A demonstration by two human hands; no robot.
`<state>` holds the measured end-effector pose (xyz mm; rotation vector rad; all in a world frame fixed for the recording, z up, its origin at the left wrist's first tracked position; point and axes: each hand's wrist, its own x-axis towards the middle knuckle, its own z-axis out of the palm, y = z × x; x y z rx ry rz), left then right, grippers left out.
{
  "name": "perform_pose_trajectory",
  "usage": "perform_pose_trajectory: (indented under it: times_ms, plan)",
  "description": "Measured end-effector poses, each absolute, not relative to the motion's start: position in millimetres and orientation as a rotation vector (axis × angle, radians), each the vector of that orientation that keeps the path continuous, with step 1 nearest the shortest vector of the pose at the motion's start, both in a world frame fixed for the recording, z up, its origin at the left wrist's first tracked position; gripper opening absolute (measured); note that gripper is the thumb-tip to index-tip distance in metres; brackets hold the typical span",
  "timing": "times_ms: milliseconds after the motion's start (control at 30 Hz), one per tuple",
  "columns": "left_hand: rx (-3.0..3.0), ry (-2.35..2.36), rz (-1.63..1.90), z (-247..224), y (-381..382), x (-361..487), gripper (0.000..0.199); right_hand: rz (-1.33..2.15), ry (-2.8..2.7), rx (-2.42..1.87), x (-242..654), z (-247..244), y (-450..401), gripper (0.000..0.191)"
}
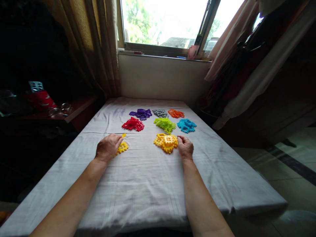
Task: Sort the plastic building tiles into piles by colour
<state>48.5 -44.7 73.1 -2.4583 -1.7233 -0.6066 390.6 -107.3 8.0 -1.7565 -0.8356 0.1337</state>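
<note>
far side: bright window [163, 24]; pink cup [193, 52] on sill [158, 56], near right end. left: brown curtain [106, 42]; red patterned container [41, 100] and eyeglasses [55, 113] on dark wooden surface [82, 104]. right: hanging garments [269, 75]; pale tiled floor [288, 191] with dark strip [292, 164].

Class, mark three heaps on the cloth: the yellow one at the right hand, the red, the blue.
Yellow heap [169, 143]: head view, middle of the heaped pieces.
Red heap [133, 124]: head view, middle of its pieces.
Blue heap [187, 125]: head view, central pieces.
</note>
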Motion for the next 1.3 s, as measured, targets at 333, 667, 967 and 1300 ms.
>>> perform_pose_trajectory:
  times_ms: [333,667,967,1300]
  plan:
    - [-3.042,-1.726,-1.145,47.8,-49.7,172.0,0.021,0.142,-0.831,-1.745,393.5,7.7,-108.0,0.038]
    - [-2.955,-1.532,-1.043,39.0,-44.4,172.0,0.021,0.139,-0.841,-1.729,394.0,9.9,-106.9,0.038]
    - [-2.487,-1.731,-0.456,54.7,-64.0,41.4,0.042,0.16,-0.845,-1.742,390.1,12.9,-109.3,0.038]
    - [-2.417,-2.018,-0.138,63.3,-70.5,-5.6,0.052,0.195,-0.831,-1.768,386.7,12.2,-108.7,0.036]
